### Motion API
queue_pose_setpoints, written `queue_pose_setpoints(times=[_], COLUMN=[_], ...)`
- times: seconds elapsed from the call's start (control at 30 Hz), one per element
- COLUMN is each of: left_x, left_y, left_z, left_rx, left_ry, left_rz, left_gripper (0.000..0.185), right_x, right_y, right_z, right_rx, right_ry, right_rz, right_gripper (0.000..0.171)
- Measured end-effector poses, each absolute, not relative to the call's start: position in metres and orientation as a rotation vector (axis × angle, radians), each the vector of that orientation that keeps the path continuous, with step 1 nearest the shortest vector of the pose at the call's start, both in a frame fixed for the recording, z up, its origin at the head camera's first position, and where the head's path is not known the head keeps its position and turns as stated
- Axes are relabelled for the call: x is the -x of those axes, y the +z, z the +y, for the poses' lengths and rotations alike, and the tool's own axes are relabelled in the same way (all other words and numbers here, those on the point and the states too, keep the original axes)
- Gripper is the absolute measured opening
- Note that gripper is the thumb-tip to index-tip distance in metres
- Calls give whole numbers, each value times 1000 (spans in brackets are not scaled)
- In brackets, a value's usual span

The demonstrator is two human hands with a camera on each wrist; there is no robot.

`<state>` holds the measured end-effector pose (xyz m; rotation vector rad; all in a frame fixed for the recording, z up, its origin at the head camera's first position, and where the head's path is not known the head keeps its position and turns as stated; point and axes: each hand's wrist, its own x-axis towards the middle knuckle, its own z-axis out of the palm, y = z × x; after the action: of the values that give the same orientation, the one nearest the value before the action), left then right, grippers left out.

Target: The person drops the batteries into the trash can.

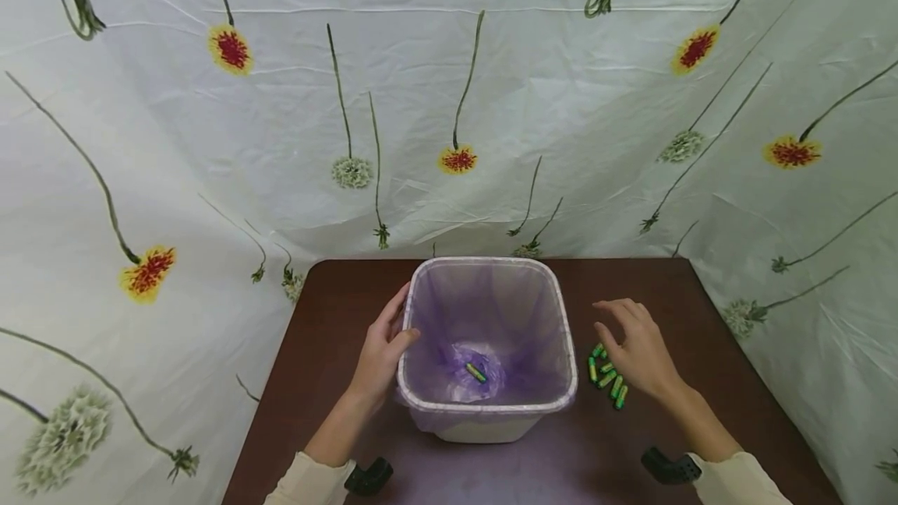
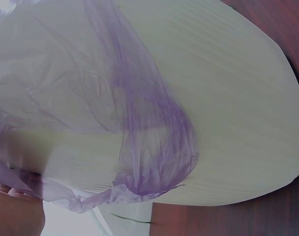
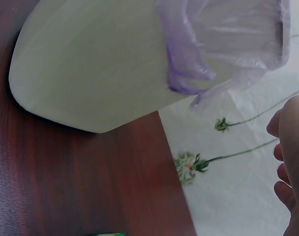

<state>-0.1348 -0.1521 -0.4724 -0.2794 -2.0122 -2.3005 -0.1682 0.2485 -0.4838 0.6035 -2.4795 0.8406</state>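
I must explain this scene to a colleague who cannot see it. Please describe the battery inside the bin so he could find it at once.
On the dark brown table stands a white bin lined with a purple bag, the left hand gripping its rim. At its bottom lies one green battery. It is alone inside, while the other green batteries lie outside by the right hand.

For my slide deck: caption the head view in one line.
Left hand grips the rim of a purple-lined bin holding one battery; right hand hovers over green batteries on the table.

Bright, even light, soft shadows; wide-angle edge bending; wrist views blurred close-up.
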Motion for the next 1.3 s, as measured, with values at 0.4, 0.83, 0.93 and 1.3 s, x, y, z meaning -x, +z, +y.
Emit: queue_pose_setpoints(times=[0.4, 0.83, 0.93, 1.3], left_x=[135, 134, 133, 133], left_y=[-473, -471, -471, -472], left_z=[-150, -150, -150, -150], left_rx=[286, 259, 256, 272], left_ry=[-2268, -2314, -2314, -2329], left_rz=[-1989, -1977, -1972, -1968], left_gripper=[72, 73, 72, 73], right_x=[160, 148, 144, 126], right_y=[-518, -581, -596, -639], right_z=[260, 281, 284, 293], right_rx=[-530, -386, -359, -116], right_ry=[850, 866, 857, 886], right_rz=[-2563, -2571, -2580, -2550], right_gripper=[32, 32, 32, 31])
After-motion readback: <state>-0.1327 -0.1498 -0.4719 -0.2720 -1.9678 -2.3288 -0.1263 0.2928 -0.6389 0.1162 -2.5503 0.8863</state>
